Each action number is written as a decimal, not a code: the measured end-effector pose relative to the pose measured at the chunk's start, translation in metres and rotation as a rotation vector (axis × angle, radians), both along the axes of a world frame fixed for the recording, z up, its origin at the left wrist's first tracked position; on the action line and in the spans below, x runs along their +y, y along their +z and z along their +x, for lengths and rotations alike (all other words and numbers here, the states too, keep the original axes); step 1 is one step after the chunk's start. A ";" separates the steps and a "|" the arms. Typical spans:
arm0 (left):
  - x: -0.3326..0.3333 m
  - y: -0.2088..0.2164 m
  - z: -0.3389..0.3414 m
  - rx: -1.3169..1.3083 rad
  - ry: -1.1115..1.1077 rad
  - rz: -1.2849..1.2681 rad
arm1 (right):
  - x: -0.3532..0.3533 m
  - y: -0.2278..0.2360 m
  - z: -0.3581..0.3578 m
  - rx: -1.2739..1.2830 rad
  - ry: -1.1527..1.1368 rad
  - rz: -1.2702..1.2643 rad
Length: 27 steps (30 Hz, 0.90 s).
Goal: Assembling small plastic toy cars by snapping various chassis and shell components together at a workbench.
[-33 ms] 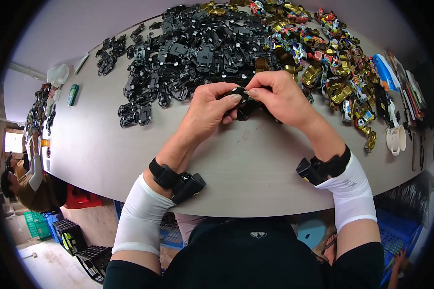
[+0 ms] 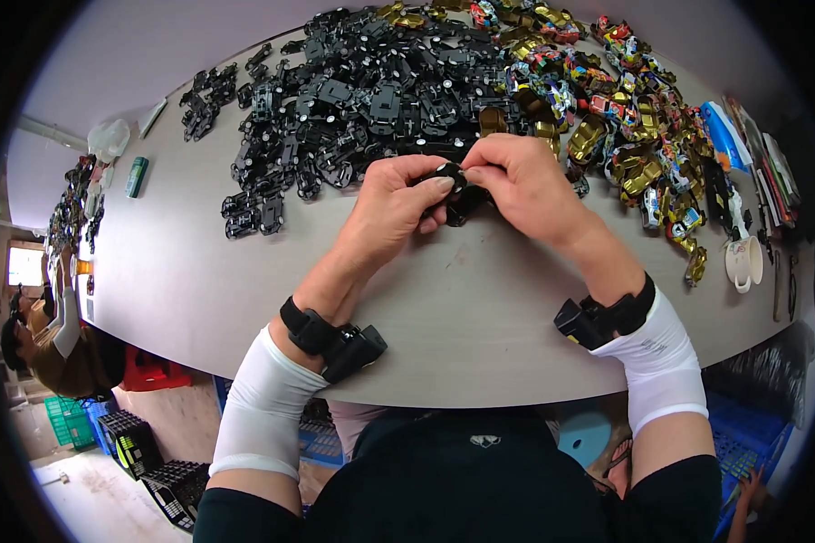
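My left hand (image 2: pixel 389 206) is closed around a small black toy car chassis (image 2: pixel 454 172), held between thumb and fingers just above the table. A pale round spot, perhaps a wheel, shows at its top. Against the chassis's right edge, the thumb and forefinger of my right hand (image 2: pixel 532 192) are pinched together; what lies between those fingertips is hidden. Below the hands more black parts (image 2: pixel 463 214) show, partly covered by my fingers. Beyond my hands spreads a large heap of black toy car chassis (image 2: pixel 380 107). Shiny gold and coloured toy car bodies (image 2: pixel 587 138) are heaped to the right.
On the table (image 2: pixel 407 308), a white cup (image 2: pixel 741 262), tools and stacked papers (image 2: pixel 770 172) lie at the right. A green can (image 2: pixel 137 177) and a plastic bag (image 2: pixel 109 140) are at the left. Another person (image 2: pixel 54 339) sits far left. Crates (image 2: pixel 129 443) stand on the floor.
My right hand and wrist have shifted very slightly left. My left hand keeps its hold on the chassis in the same place.
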State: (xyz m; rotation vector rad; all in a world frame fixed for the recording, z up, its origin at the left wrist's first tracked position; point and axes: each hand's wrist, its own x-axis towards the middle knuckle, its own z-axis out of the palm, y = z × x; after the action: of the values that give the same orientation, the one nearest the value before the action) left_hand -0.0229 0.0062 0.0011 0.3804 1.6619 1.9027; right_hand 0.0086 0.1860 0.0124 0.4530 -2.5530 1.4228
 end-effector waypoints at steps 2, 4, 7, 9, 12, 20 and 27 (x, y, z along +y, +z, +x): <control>0.003 0.001 0.004 -0.030 0.022 0.001 | -0.003 -0.005 0.002 0.305 -0.055 0.246; 0.002 0.002 0.004 -0.062 0.042 0.012 | -0.004 -0.001 0.003 0.320 -0.043 0.302; 0.001 0.002 0.002 -0.134 -0.007 0.091 | 0.008 0.005 0.000 0.194 0.025 0.239; 0.000 0.002 -0.003 -0.178 -0.150 0.195 | 0.012 0.016 0.001 0.053 0.085 0.126; 0.000 0.008 -0.005 -0.131 -0.203 0.188 | 0.007 0.025 0.008 0.100 0.205 0.124; -0.048 0.055 -0.025 0.323 0.024 -0.175 | -0.004 0.034 0.037 -0.150 0.283 0.660; -0.032 0.089 -0.005 0.369 0.105 -0.181 | -0.016 0.016 0.036 0.068 0.307 0.338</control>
State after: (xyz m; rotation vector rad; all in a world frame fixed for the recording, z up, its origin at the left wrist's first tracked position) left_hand -0.0276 -0.0256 0.0901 0.6090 2.1131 1.8155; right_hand 0.0441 0.1698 0.0279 0.9638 -2.7633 1.0281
